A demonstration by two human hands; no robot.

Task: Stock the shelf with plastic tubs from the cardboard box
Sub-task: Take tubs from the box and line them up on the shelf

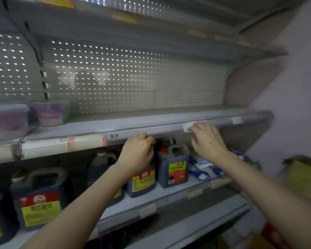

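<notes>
Stocking looks barely started, by our read: only a few translucent purple-tinted plastic tubs with clear lids [9, 119] sit at the far left of the grey metal middle shelf [151, 114], and the rest of that shelf, from just right of the tubs to the wall, is bare. We judge most of the work is left. Blur hides what the tubs hold; we see only purple and a hint of green through the walls. We have both hands up at the shelf's front edge strip, neither carrying a tub. Our left hand [138, 151] is curled, fingers hooked near the underside of the edge; we cannot tell whether it grips anything. Our right hand [207, 139] is loosely spread, fingertips at a small white price tag [187, 127] on the strip; nothing is held in it. The brown cardboard box [303, 178] shows only partly at the right edge, well apart from the tubs; its contents are out of view. On the lower shelf [169, 193] stand dark plastic sauce jugs with red-and-yellow labels [172, 169], beside blue-and-white packets [203, 169].
</notes>
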